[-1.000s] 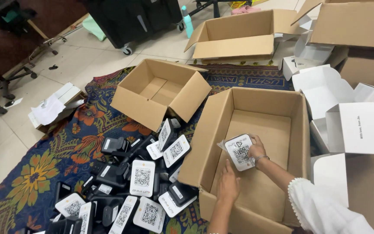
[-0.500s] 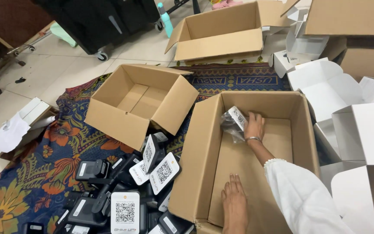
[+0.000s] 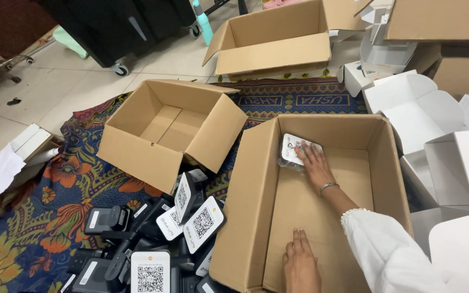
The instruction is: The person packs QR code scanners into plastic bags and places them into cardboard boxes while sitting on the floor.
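Your left hand (image 3: 301, 264) lay flat on the near floor of the big open carton (image 3: 251, 206), palm down, fingers together, gripping nothing. Just left of that carton, at the near edge, sat the pile of black devices with white code cards (image 3: 153, 239), some upright, some tipped over, heaped on the patterned floral rug (image 3: 39, 217). None of them touched either hand.

Further in, your right hand (image 3: 315, 164) reached to the far-left corner of the same carton, white sleeve (image 3: 403, 255) and a thin bracelet (image 3: 328, 186) at the wrist. Fingers were spread over the wrapped white-faced device (image 3: 295, 151), pressing it down against the carton floor right by the left wall. Contact was clear; whether the fingers were curled around it or just resting on top, I could not tell. The device lay flat, face up, in clear wrap.

Left of that, a second open carton (image 3: 169, 130) sat tilted on the rug, flaps up, just beyond the device pile. To the right, open white boxes (image 3: 419, 108) were stacked close against the big carton's right wall.

Far side: a third open carton (image 3: 272, 38) past the rug's edge, a black wheeled case (image 3: 120, 27) at far left on the tile, a teal bottle (image 3: 203, 21) beside it. At the left edge, a small box with white paper (image 3: 6, 168).
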